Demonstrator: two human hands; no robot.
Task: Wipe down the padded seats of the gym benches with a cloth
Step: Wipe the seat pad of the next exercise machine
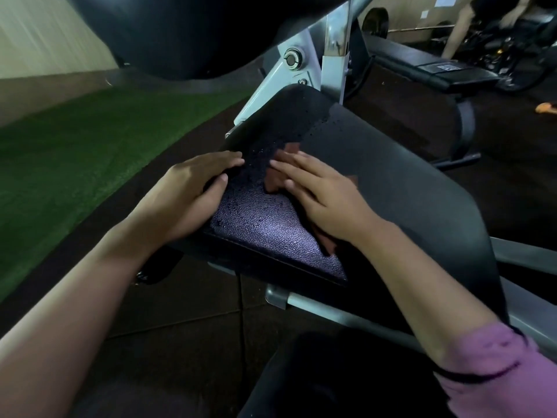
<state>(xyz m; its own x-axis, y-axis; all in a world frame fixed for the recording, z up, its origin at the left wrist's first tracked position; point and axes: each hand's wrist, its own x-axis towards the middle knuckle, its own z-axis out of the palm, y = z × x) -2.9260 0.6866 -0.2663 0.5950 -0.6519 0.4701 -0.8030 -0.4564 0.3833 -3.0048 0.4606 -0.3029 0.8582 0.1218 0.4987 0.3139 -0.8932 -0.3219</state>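
A black padded seat (391, 164) of a gym bench fills the middle of the head view. Droplets speckle its left half, while the right half looks smooth. My right hand (322, 200) lies flat on a reddish-brown cloth (272, 184) and presses it onto the pad; the cloth shows past the fingertips and under the wrist. My left hand (187, 194) grips the seat's left edge, thumb on top and fingers stretched along the rim.
The bench's grey metal frame (280, 73) and black back pad (180, 31) rise behind the seat. A frame bar (346, 318) runs below. Green turf (75, 152) lies left. Another bench (428, 70) and a person stand far right. Dark rubber floor lies underneath.
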